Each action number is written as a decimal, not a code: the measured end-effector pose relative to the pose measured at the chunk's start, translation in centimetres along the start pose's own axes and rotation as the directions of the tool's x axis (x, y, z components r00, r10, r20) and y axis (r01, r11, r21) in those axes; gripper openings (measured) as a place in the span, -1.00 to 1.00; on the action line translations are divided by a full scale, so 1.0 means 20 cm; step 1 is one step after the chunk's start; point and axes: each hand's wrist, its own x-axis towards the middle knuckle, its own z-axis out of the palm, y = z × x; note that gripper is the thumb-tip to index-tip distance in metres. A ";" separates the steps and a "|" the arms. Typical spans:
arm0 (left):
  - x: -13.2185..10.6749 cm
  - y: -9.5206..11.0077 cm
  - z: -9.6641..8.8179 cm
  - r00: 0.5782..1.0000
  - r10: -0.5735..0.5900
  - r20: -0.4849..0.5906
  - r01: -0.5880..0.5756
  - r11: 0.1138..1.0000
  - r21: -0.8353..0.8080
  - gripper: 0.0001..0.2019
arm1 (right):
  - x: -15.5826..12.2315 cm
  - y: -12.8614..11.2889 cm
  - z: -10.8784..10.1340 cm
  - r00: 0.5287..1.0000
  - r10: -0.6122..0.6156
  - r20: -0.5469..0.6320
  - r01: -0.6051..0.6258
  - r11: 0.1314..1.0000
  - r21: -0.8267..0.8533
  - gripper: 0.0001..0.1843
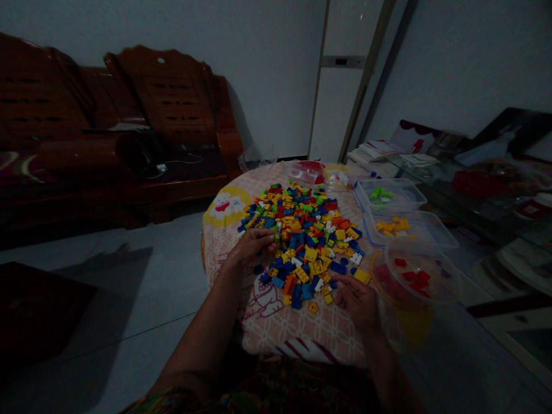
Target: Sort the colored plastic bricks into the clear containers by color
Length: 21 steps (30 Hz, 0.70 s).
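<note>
**Touching the brick heap with both hands**

Your left hand (252, 244) rests at the left edge of the heap of small plastic building bricks in red, blue, yellow, green and white (304, 236). The heap fills the middle of the round table with the patterned cloth (293, 330). The fingers are bent with their tips on the bricks, but it is too dark to tell if they pinch one.

Your right hand (357, 299) lies at the near edge of the heap. Its fingers curl low over loose bricks, and you cannot tell if it holds any.

The bricks look light, hard and smooth, and not easy to break. They may slide on the cloth, so pinch one by its two flat sides with thumb and finger.

Both arms reach forward with the wrists low.

By the table's right edge stand a round clear bowl with red bricks (444, 293), a clear box with yellow bricks (444, 238) and a clear box with green bricks (405, 183).
</note>
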 end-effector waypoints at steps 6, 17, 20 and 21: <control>-0.02 0.04 0.04 0.999 -0.023 0.041 0.024 1.000 -0.018 -0.58 | 0.00 -0.01 0.01 1.000 0.000 -0.019 0.000 1.000 0.006 -0.70; -0.04 0.06 0.13 0.998 0.026 0.066 -0.025 1.000 -0.017 -0.65 | 0.01 -0.01 0.01 1.000 -0.005 -0.024 0.006 1.000 0.023 -0.71; -0.02 0.03 0.13 0.997 0.035 0.064 -0.037 0.999 0.039 -0.64 | 0.00 -0.01 0.01 1.000 0.003 -0.024 -0.003 1.000 0.026 -0.71; -0.01 0.02 0.14 0.997 0.040 0.069 -0.043 0.998 0.054 -0.64 | 0.00 0.00 0.01 1.000 0.007 -0.029 -0.006 1.000 0.026 -0.71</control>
